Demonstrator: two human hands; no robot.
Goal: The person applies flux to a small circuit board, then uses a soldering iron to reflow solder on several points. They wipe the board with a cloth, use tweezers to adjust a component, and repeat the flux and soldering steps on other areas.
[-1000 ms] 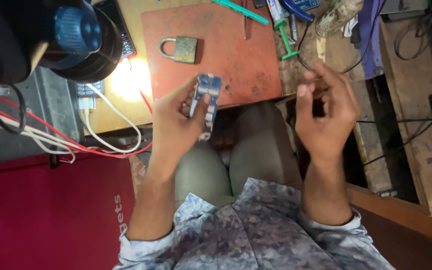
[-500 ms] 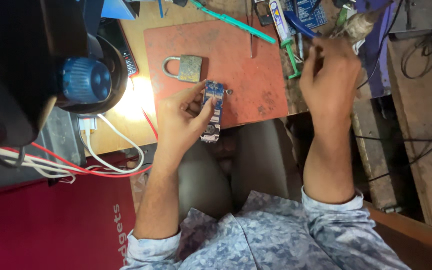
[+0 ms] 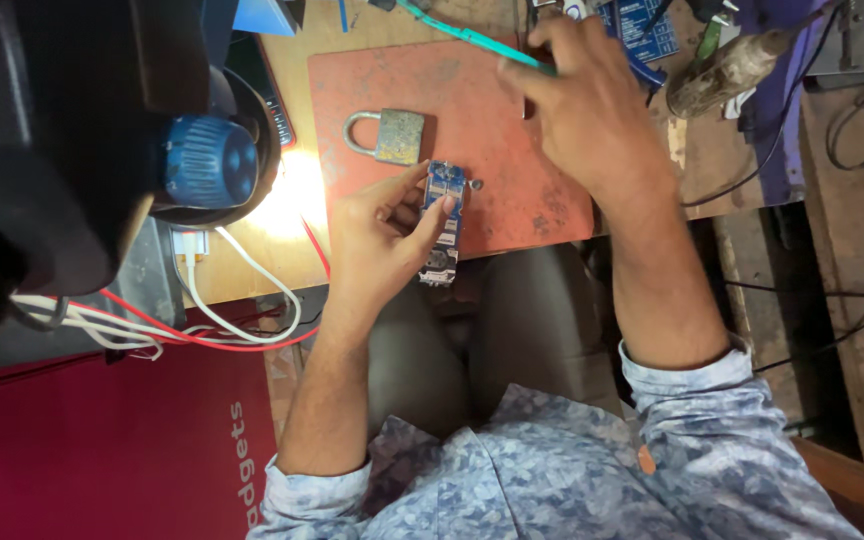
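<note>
Scene: A person seated at a cluttered wooden tabletop point(image 3: 302, 250) works over a worn red mat point(image 3: 482, 120), seen from above by a head-worn camera.

Left hand: The left hand point(image 3: 382, 235) holds a small blue circuit board point(image 3: 443, 220) at the near edge of the mat; the grip is narrow, thumb on one long side and fingers on the other, pinching the board.

Circuit board: Long and slim, it lies lengthwise toward the person, its far end over the mat, its near end past the tabletop's edge above the lap.

Right hand: The right hand point(image 3: 587, 115) reaches over the far right part of the mat toward the tools at the back; its grip is loosely curled, and whether it holds anything cannot be told.

Padlock: A dull brass padlock point(image 3: 387, 135) with a steel shackle lies flat on the mat, just beyond the left hand's fingertips, apart from the board.

Tools: A thin teal-handled tool point(image 3: 472, 38) lies slantwise across the mat's far edge, running under the right hand; a grimy soldering iron handle point(image 3: 727, 68) rests to the right of that hand.

Left side: A black lamp or magnifier housing with a blue knob point(image 3: 210, 160) looms over the tabletop, bright light pooling beneath it; white and red wires point(image 3: 202, 325) trail off the edge.

Clothing: Blue patterned shirt sleeves point(image 3: 697, 400) are rolled above both wrists.
</note>
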